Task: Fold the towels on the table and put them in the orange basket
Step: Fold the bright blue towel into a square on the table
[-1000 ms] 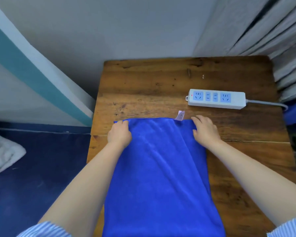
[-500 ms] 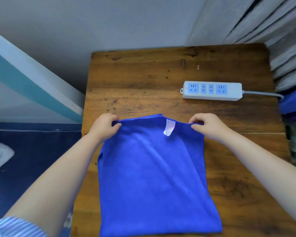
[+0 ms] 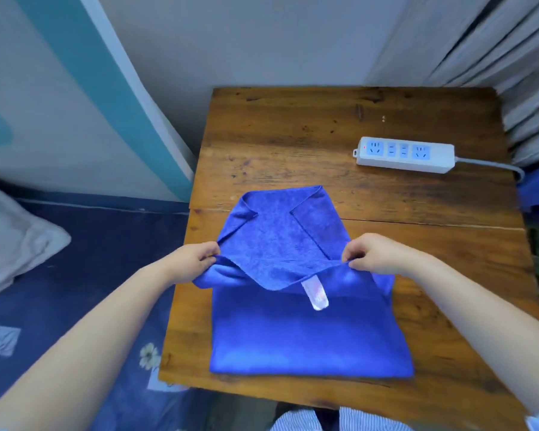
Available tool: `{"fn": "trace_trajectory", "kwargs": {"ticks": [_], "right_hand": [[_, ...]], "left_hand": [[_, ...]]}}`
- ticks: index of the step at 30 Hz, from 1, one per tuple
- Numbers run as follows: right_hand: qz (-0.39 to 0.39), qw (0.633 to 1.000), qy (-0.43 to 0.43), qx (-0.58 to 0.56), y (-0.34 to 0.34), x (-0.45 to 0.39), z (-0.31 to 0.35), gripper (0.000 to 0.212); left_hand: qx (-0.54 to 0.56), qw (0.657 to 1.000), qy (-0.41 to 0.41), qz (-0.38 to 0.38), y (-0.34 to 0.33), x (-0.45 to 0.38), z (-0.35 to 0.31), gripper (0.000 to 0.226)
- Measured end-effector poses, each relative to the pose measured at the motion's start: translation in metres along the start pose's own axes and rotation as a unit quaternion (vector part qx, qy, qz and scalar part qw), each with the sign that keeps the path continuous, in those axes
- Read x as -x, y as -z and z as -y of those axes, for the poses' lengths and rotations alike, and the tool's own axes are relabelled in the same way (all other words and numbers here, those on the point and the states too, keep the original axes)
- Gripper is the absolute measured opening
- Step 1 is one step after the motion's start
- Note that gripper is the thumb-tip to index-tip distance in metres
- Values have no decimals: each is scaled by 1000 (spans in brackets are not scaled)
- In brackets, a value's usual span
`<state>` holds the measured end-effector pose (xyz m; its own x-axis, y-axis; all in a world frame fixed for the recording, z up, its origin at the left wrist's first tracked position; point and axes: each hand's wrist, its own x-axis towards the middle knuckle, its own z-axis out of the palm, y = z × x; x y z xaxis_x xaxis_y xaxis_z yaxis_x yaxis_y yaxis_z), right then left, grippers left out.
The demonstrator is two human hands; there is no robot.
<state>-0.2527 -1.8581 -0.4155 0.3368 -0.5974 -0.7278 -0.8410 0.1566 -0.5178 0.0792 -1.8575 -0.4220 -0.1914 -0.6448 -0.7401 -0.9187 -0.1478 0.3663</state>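
Head view is showing a fold that is only partly made: the blue towel is lying on the wooden table, and its far edge is being held up in the air above the near half, so the flap is hanging between the two hands with its middle sagging and a white label dangling from it. The left hand is pinching the left corner of that raised edge, fingers curled over the cloth, and the right hand is pinching the right corner in the same way; neither hand is lying flat. The near part of the towel is resting flat, reaching close to the near edge of the table, while the far part is bending up from the wood toward the hands. As a judgement, the task is looking early: this fold is not yet laid down, at least one more fold is probably waiting, and the orange basket is not appearing anywhere in view, so nothing can be said of what is in it. No other towel is showing on the table. A white power strip is sitting at the far right of the table, well apart from the towel.
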Motion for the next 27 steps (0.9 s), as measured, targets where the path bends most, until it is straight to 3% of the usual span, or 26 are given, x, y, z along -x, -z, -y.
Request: {"fn": "trace_trajectory", "kwargs": {"ticks": [4,8,13,19,23,27], "right_hand": [[-141,982,47,117,-18,-40,28,28],[-160,967,71,183,-17,-78,51,26],[-92,964,51,244,-8,-103,55,23],[-11,973,62,223,2,-117,55,27],[1,961,58,270,24,-110,49,30],[-12,936,2,351,53,-94,30,29]], "left_hand": [[-122,989,-28,-77,-8,-4,-13,19],[-227,965,-54,-117,-3,-27,-36,22],[-235,966,-69,-80,4,-65,-55,24],[-221,974,-55,-20,7,-96,-53,23],[-214,972,-45,-87,15,-102,-50,23],[-240,958,9,-155,26,-102,-38,22]]}}
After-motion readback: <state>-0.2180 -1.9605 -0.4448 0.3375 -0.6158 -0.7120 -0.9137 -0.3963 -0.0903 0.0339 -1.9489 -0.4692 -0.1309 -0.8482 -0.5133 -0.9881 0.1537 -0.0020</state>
